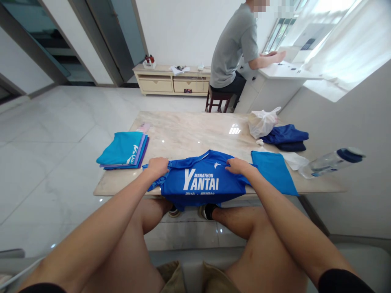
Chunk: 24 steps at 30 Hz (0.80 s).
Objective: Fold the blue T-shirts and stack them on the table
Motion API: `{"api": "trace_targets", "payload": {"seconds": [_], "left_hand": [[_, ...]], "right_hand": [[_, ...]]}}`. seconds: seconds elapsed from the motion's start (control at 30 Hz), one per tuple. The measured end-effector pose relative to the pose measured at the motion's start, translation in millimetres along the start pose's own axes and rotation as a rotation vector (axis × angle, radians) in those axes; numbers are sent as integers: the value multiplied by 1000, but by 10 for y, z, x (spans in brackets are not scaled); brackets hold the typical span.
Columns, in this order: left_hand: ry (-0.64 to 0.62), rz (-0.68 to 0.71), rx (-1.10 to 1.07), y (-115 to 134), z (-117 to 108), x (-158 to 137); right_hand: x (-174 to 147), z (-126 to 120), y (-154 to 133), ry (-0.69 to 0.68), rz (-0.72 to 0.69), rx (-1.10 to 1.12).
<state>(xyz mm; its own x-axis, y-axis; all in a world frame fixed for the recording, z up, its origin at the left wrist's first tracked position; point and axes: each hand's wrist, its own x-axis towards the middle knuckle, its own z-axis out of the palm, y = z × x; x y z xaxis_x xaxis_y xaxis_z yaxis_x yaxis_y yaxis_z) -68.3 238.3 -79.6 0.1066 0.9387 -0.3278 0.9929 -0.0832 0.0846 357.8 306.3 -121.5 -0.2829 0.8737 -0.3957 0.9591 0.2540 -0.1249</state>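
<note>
A blue T-shirt [201, 175] with white "Marathon Yantai" lettering lies spread at the table's front edge, its lower part hanging over toward my knees. My left hand [158, 167] is closed on the shirt at its left shoulder and sleeve. On the other side, my right hand [238, 166] pinches the fabric near the right shoulder. To the left sits a stack of folded shirts [124, 149], turquoise on top with purple layers beneath. A folded teal-blue cloth [273, 171] lies just right of my right hand.
On the marble table [189, 130], a white plastic bag [264, 122], dark blue folded clothes [287, 136] and a tilted-looking clear water bottle [332, 162] occupy the right side. Beyond it, a person in a grey shirt [232, 44] sits on a stool beside a low cabinet [155, 85].
</note>
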Motion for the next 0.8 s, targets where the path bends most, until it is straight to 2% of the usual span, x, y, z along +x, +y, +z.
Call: {"api": "trace_targets", "payload": {"seconds": [0.07,0.13,0.23,0.37,0.43,0.47,0.57,0.6,0.63,0.73,0.8], "left_hand": [[-34,79,-10,153,-28,1],[-112,240,-47,310,-3,-17],[-189,488,-72,545,165,-88],[-129,573,-51,785,464,-142],[-109,541,-53,801,517,-98],[-81,452,-46,773,511,-62],[77,13,-7,591,439,38],[125,-68,2,526,430,54],[152,-73,7,476,441,57],[115,156,-10,449,595,15],[83,200,-48,512,732,-15]], "right_hand": [[-12,-4,-1,20,12,9],[-32,2,-25,52,9,20],[-51,55,-113,111,-37,31],[-28,228,-280,106,-124,63],[-3,329,-342,55,-122,78],[8,373,-359,36,-117,80],[24,462,-359,16,-103,71],[23,478,-349,22,-98,72],[20,489,-342,31,-95,75],[0,517,-362,98,-106,82],[-18,542,-427,163,-109,84]]}}
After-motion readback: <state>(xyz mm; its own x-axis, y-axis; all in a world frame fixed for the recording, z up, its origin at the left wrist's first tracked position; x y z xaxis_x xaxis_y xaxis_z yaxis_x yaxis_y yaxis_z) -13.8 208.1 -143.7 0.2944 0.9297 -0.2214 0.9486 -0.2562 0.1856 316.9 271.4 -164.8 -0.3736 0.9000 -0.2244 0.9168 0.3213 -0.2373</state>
